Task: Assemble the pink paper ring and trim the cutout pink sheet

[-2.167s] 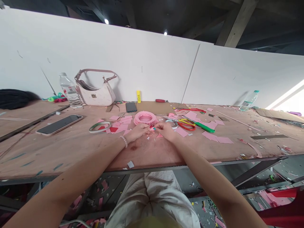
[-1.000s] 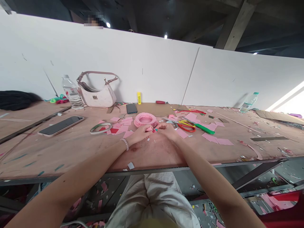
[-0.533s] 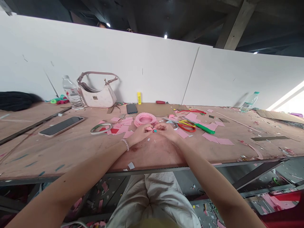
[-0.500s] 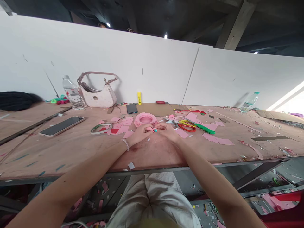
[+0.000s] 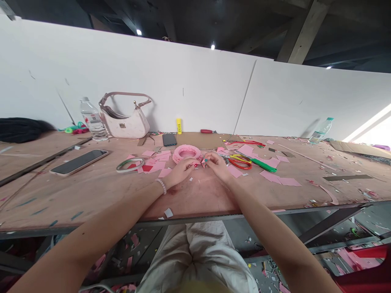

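Near the table's middle, my left hand [image 5: 182,171] is closed, its fingertips beside the near edge of a pink ruffled ring [image 5: 177,151]; what it grips, if anything, is too small to name. My right hand [image 5: 216,165] pinches a small pink paper piece [image 5: 203,163] between thumb and finger, close to my left fingertips. Pink paper pieces [image 5: 157,165] lie left of the ring. A roll of tape [image 5: 118,167] rests farther left. To the right are scissors with red handles [image 5: 240,166], a yellow-handled tool [image 5: 237,157] and a green-handled tool [image 5: 265,165].
A phone [image 5: 80,162] lies at left, and a smaller one [image 5: 169,140] behind the ring. Along the white wall stand a handbag [image 5: 126,125], a water bottle [image 5: 93,122], a yellow glue stick [image 5: 179,126] and another bottle [image 5: 321,131]. The table's front edge [image 5: 195,219] is near my lap.
My hands have moved slightly apart. My right hand has risen a little and shifted right, and the small pink piece now shows between the fingertips.
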`<action>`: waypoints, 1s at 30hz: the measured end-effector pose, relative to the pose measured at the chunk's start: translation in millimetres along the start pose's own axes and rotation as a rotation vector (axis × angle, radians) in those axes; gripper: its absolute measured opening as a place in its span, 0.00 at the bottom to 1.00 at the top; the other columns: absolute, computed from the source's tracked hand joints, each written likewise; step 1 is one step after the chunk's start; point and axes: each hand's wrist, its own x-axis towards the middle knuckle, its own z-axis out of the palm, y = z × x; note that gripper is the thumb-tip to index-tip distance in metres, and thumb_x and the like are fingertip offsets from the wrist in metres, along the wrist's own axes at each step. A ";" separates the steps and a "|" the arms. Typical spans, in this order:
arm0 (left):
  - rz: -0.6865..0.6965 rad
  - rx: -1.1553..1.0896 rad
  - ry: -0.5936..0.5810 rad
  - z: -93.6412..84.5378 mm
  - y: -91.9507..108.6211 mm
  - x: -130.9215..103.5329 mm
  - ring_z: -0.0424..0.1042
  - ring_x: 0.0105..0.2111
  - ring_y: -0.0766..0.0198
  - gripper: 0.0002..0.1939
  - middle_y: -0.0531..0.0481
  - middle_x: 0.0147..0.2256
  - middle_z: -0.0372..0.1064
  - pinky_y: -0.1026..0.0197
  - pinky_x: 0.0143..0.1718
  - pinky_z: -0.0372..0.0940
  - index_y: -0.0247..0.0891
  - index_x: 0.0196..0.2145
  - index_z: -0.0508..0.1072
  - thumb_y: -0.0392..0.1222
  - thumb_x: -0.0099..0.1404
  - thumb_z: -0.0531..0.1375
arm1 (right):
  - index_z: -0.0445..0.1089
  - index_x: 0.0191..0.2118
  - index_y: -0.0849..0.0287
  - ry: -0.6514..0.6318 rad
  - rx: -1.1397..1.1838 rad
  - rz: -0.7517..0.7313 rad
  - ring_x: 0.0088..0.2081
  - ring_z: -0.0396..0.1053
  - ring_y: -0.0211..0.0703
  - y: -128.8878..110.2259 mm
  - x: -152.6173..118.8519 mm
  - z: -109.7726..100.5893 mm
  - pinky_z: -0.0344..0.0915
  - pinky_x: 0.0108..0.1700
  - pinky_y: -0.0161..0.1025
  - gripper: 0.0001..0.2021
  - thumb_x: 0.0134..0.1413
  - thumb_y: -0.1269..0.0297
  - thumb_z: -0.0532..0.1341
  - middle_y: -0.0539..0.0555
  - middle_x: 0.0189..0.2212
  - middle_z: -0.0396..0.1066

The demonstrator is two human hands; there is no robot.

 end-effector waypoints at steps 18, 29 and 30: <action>-0.024 0.156 -0.064 -4.7 3.5 -2.4 0.70 0.36 0.59 0.14 0.48 0.33 0.74 0.61 0.39 0.63 0.37 0.34 0.74 0.39 0.66 0.48 | 0.67 0.27 0.57 0.072 -0.244 -0.009 0.30 0.66 0.42 -3.2 0.6 -3.2 0.62 0.36 0.39 0.13 0.54 0.54 0.54 0.52 0.25 0.69; -0.100 0.163 -0.026 -3.2 0.7 -2.4 0.70 0.33 0.60 0.14 0.48 0.33 0.72 0.61 0.36 0.62 0.36 0.41 0.70 0.42 0.66 0.48 | 0.73 0.34 0.54 -0.100 -0.437 -0.151 0.34 0.67 0.44 6.6 0.9 -2.7 0.61 0.36 0.40 0.10 0.55 0.61 0.55 0.53 0.31 0.73; -0.092 0.171 -0.033 -3.1 -0.6 -2.2 0.70 0.33 0.60 0.14 0.48 0.33 0.72 0.61 0.36 0.62 0.37 0.39 0.70 0.43 0.67 0.47 | 0.73 0.35 0.53 -0.126 -0.462 -0.176 0.35 0.67 0.44 7.6 1.0 -2.5 0.61 0.37 0.40 0.10 0.55 0.61 0.55 0.53 0.32 0.73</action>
